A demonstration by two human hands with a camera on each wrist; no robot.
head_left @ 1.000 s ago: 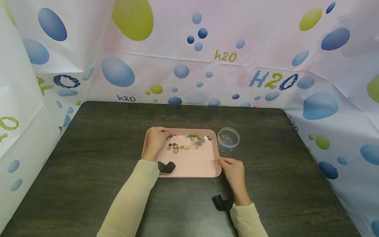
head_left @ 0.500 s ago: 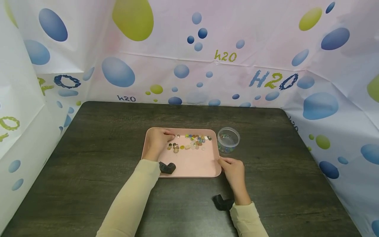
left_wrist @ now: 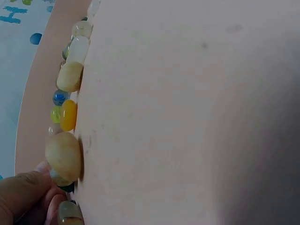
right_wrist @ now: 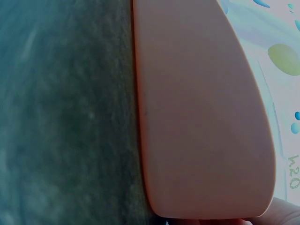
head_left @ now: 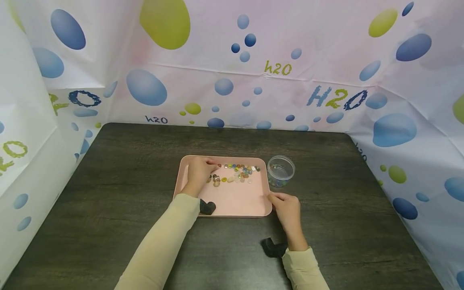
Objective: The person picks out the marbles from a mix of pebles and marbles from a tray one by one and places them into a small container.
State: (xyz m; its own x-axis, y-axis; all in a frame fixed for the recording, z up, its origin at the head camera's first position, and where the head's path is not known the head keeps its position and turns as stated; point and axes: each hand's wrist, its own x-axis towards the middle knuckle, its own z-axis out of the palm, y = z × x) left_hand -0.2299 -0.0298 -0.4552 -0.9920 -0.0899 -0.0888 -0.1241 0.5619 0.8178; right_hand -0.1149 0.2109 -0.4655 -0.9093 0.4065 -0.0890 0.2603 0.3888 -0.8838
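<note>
My left hand (head_left: 198, 173) reaches over the left part of a pink tray (head_left: 235, 201). Its thumb and fingertips pinch a small reddish marble (head_left: 219, 165) at the left end of the back row. Glass marbles (head_left: 238, 166) form that row, with loose ones just in front. Smooth pebbles (head_left: 216, 183) lie nearer; in the left wrist view a large cream pebble (left_wrist: 64, 157) partly hides the fingertips. My right hand (head_left: 288, 207) grips the tray's right rim between thumb and fingers; the right wrist view shows only a bit of a finger (right_wrist: 281, 213) at the rim.
A clear round tub (head_left: 280, 171), with some marbles at its bottom, stands beside the tray's back right corner. Underneath is a dark wooden table (head_left: 119, 181). A bubble-patterned sheet (head_left: 203, 60) hangs behind and at both sides. Black wrist mounts (head_left: 273, 247) sit on both arms.
My left hand has moved to the right along the back row, and the small clear piece ahead of its fingertips has shifted right too. My right hand has stayed on the tray rim.
</note>
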